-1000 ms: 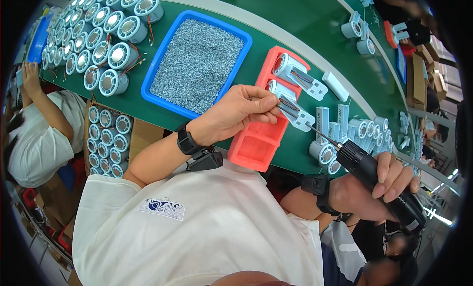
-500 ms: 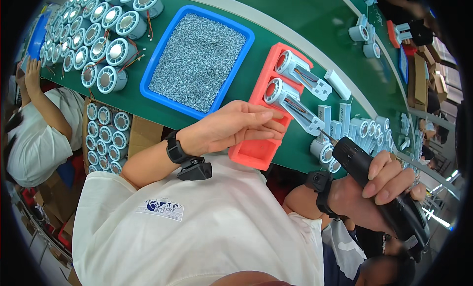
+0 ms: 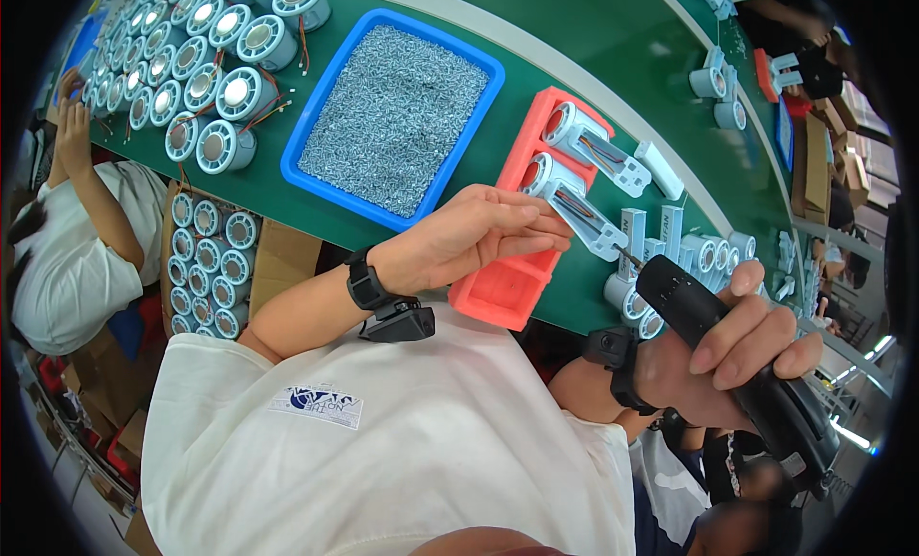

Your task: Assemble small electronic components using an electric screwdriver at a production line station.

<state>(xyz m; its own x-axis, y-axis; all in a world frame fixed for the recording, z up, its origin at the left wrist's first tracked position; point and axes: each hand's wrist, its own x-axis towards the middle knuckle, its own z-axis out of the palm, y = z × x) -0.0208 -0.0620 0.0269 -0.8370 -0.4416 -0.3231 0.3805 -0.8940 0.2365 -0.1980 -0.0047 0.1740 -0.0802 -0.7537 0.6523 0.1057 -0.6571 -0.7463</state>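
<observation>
A black electric screwdriver (image 3: 728, 355) is gripped in my right hand (image 3: 723, 364). Its bit reaches the end of a pale blue handle part (image 3: 586, 221) with wires inside. This part joins a round motor housing (image 3: 552, 176) seated in a red-orange holder (image 3: 498, 293). A second housing with a like handle (image 3: 613, 161) lies beside it in the holder. My left hand (image 3: 483, 235) is over the holder's near side, its fingertips by the first housing and handle. Its thumb and fingers are closed together; anything between them is hidden.
A blue tray (image 3: 287, 168) of small metal screws is left of the holder. Many motor housings with wires (image 3: 225, 146) stand at the far left, more in a cardboard box (image 3: 287, 259). Blue parts (image 3: 661, 240) stand at right. A co-worker's arm (image 3: 100, 211) is at left.
My left hand has shifted slightly right, its thumb closer to the handle part. The screwdriver has moved a little left, its bit still at the handle's end. The whole view has shifted slightly.
</observation>
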